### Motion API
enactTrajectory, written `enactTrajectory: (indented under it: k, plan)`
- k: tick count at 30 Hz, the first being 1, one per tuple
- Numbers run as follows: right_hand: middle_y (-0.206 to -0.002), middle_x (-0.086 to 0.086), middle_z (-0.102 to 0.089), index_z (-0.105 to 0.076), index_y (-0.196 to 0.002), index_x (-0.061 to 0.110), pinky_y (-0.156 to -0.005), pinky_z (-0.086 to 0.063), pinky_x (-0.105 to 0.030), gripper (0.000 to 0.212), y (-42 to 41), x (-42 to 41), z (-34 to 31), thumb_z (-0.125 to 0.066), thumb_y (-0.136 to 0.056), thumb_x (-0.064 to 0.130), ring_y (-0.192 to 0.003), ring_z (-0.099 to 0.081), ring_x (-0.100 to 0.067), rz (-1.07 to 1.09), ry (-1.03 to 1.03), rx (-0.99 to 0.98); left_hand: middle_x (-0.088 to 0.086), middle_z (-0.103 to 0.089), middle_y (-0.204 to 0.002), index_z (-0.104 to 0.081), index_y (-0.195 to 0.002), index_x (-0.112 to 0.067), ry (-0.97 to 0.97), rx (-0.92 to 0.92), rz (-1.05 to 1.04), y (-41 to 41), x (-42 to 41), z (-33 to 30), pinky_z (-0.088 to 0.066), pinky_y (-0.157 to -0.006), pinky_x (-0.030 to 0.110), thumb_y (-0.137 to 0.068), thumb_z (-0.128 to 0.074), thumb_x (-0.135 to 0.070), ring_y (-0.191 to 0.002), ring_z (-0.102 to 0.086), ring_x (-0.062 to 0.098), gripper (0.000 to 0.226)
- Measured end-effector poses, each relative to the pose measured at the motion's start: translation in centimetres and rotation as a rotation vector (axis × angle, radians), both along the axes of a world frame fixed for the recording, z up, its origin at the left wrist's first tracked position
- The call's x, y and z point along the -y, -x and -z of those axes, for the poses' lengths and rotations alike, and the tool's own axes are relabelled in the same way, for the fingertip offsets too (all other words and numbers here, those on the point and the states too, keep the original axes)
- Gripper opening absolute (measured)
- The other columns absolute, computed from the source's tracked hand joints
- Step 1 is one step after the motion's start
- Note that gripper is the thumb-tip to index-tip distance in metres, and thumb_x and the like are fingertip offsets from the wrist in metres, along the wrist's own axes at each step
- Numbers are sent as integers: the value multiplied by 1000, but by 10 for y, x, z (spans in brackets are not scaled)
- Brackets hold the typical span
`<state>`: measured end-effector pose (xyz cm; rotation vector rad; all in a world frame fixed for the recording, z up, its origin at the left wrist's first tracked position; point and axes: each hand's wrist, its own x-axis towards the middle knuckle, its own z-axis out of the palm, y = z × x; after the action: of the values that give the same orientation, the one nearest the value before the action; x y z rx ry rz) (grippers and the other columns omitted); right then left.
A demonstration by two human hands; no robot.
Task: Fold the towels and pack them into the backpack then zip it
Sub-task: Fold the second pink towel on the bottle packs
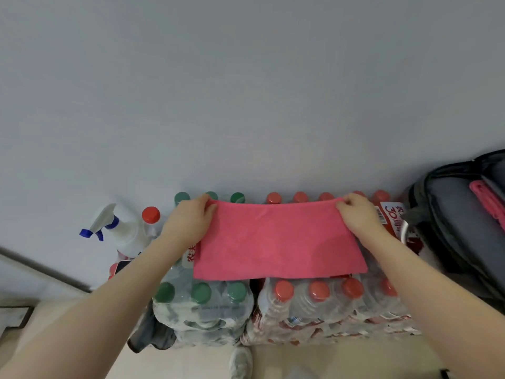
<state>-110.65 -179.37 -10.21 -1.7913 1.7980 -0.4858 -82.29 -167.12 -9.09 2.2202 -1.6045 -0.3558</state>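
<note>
The pink towel lies spread flat across the tops of two shrink-wrapped bottle packs, and everything here sits around it. The left hand pinches the towel's far left corner, fingers curled over the edge with the thumb on the cloth; the right hand does the same at the far right corner, so each grip is closed on fabric. The far edge runs taut between the two hands, and the near edge hangs just past a row of caps. Under the towel's left part is the green-capped pack, under its right part the red-capped pack, the two packs side by side and touching. Left of the towel, beyond the left hand, stands a white spray bottle with a blue trigger, and just beside it a loose red-capped bottle. Right of the towel, past the red-capped pack, the dark backpack lies unzipped, and a strip of pink cloth shows inside its opening. A grey wall rises behind the towel.
</note>
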Motion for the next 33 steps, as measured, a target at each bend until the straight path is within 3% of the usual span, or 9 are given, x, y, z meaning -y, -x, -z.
enactTrajectory:
  k: [4,9,13,16,18,20,22,28,33]
  plan:
    - [-94,-22,-60,-54,-80,5,-70,-31,-31,17,-4,5,0,-44,-91,12,-96,-56,-35,39,-14,-35,20,-63,-97,-50,-106,-7,-58,48,9,-4,16,0,-41,-70,37,-97,-35,-27,-90,-57,35,27]
    - [-111,-27,-58,-54,-98,-1,-76,-39,-35,18,-6,2,3,-40,-91,9,-102,-55,-40,22,1,-208,18,-61,-99,-47,-107,-6,-185,232,-21,1,31,-2,-37,-63,34,-96,-39,-30,-88,-58,35,27]
    - [-132,-24,-47,-44,-128,-2,-98,-39,-46,44,-24,-22,3,-41,-91,20,-121,-45,-40,-127,286,-397,13,-61,-75,-59,-85,-5,195,602,83,17,28,0,-42,-49,29,-71,-63,-19,-62,-60,30,20]
    - [-150,-16,-32,-33,-141,4,-116,-14,-42,71,-56,-46,3,-19,-86,45,-140,-27,-31,-510,331,-343,17,-65,-112,-63,-109,-6,283,500,424,42,23,14,-53,-80,38,-79,-40,-27,-97,-65,32,43]
    - [-158,-2,-11,-14,-148,15,-117,2,-37,82,-67,-55,9,-2,-78,54,-146,-7,-18,-660,205,-425,17,-41,-143,-42,-135,-5,92,356,523,55,16,20,-26,-109,37,-89,-16,-54,-131,-41,29,73]
    - [-159,4,-1,-5,-149,23,-117,6,-36,83,-64,-53,17,3,-75,59,-146,3,-13,-671,119,-472,9,-9,-156,-12,-147,-9,-133,274,482,54,11,27,3,-112,28,-67,18,-74,-145,-7,20,107]
    - [-159,5,1,-3,-149,28,-117,5,-37,86,-50,-49,19,8,-70,62,-146,4,-14,-647,112,-498,6,1,-157,-1,-147,-11,-184,287,435,50,8,32,11,-109,27,-50,32,-78,-145,4,17,122]
    - [-157,-10,-7,-6,-149,11,-116,-14,-37,62,6,-42,16,-25,-98,43,-144,-15,-27,-355,-56,-282,4,4,-157,2,-147,-14,-225,340,354,52,1,29,6,-115,33,-43,31,-84,-145,4,18,129]
    - [-136,-20,-42,-28,-137,-2,-94,-42,-41,50,10,-47,-6,-42,-96,25,-120,-48,-36,-200,-138,-244,2,2,-157,-1,-148,-19,-237,261,254,72,1,28,4,-116,36,-41,31,-85,-145,3,17,130]
